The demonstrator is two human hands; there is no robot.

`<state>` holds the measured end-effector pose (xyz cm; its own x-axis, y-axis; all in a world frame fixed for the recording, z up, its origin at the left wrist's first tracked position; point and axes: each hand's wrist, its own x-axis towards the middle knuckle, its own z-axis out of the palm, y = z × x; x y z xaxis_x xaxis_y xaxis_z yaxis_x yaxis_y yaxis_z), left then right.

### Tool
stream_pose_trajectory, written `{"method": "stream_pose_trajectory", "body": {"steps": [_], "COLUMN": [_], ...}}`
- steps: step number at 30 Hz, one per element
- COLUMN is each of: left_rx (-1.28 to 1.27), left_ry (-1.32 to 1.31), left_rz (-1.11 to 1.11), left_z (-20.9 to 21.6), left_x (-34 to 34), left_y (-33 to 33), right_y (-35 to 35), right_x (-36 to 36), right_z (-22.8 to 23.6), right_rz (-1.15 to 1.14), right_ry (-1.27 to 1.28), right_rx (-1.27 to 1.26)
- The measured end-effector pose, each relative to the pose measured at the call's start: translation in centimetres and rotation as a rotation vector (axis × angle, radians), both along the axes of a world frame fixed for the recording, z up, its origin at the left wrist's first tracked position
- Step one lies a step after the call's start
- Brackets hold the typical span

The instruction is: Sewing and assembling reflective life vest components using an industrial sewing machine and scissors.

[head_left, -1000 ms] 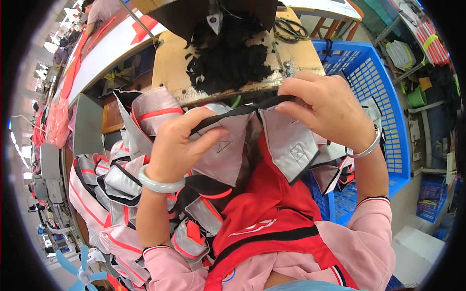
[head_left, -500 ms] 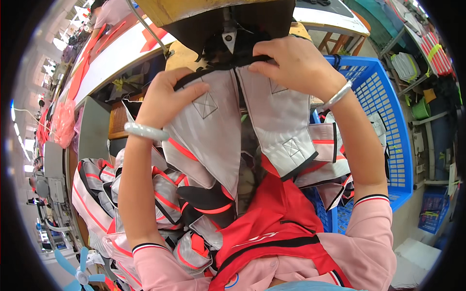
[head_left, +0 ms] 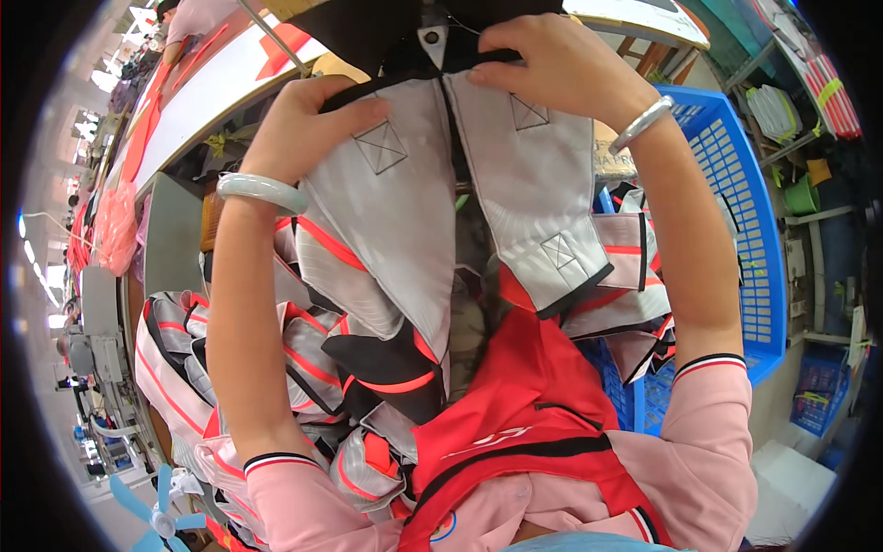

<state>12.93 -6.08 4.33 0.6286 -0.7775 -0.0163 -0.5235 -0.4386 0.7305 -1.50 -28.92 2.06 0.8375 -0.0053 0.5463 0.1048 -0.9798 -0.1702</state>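
Observation:
My left hand (head_left: 308,124) pinches the black-edged top of a pale grey fabric panel (head_left: 400,202), thumb on top. My right hand (head_left: 556,78) holds the same black edging on the right-hand fabric panel (head_left: 524,175), fingers curled over it. Both panels carry stitched crossed boxes and hang toward me, with a dark gap between them. Between my hands, the edging lies right at the pointed metal part (head_left: 432,41) of a dark sewing machine (head_left: 336,28). Some fingertips are hidden under the fabric. Over my lap lies a red apron (head_left: 524,386).
Grey pieces with red and black trim (head_left: 308,359) are heaped at left. A blue plastic crate (head_left: 750,267) with similar pieces stands at right. A white table (head_left: 216,97) with red strips is at far left, where another person (head_left: 198,18) works. A blue fan (head_left: 161,520) is lower left.
Both hands have carried the edging a little forward, closer to the machine's pointed metal part. The whole view has also shifted slightly. Both grips are kept.

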Motion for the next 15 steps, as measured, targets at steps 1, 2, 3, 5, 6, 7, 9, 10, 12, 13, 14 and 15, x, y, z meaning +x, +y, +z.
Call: {"method": "stream_pose_trajectory", "body": {"steps": [1,2,3,5,6,7,9,10,12,13,14,15], "left_rx": [0.003,-0.009,-0.021,-0.09,-0.093,-0.101,-0.11,-0.119,-0.155,-0.157,-0.135,-0.113], "left_ry": [0.009,0.027,0.045,0.146,0.143,0.138,0.144,0.179,0.248,0.246,0.176,0.105], "left_rz": [-0.006,-0.014,-0.022,-0.04,-0.03,-0.021,-0.016,-0.006,0.019,0.019,0.061,0.103], "left_z": [-0.1,-0.1,-0.2,-0.5,-0.3,-0.2,-0.3,-0.5,-0.6,-0.7,-0.6,-0.5], "left_x": [0.2,0.4,0.8,1.6,1.4,1.3,1.4,1.6,1.6,1.6,1.8,1.9], "left_y": [-0.2,0.1,0.3,0.0,-0.4,-0.9,-1.3,-1.2,-0.6,-0.4,0.1,0.5], "right_y": [0.4,1.4,1.9,0.9,-0.5,-2.1,-2.7,-1.2,0.4,0.6,0.8,1.1], "right_x": [-0.1,-0.3,-0.4,-0.3,0.2,0.8,1.5,1.2,0.3,-0.3,-0.9,-1.7], "right_z": [0.8,2.5,3.5,2.8,1.5,0.3,0.0,1.7,3.2,3.4,3.8,4.3], "right_rz": [-0.006,-0.065,-0.123,-0.098,0.011,0.118,0.129,0.045,-0.04,-0.066,-0.092,-0.09], "right_ry": [0.009,0.17,0.332,0.276,0.154,0.027,-0.012,0.14,0.284,0.27,0.255,0.25], "right_rx": [0.003,0.05,0.098,0.085,0.059,0.029,-0.018,0.024,0.061,0.111,0.161,0.157]}}
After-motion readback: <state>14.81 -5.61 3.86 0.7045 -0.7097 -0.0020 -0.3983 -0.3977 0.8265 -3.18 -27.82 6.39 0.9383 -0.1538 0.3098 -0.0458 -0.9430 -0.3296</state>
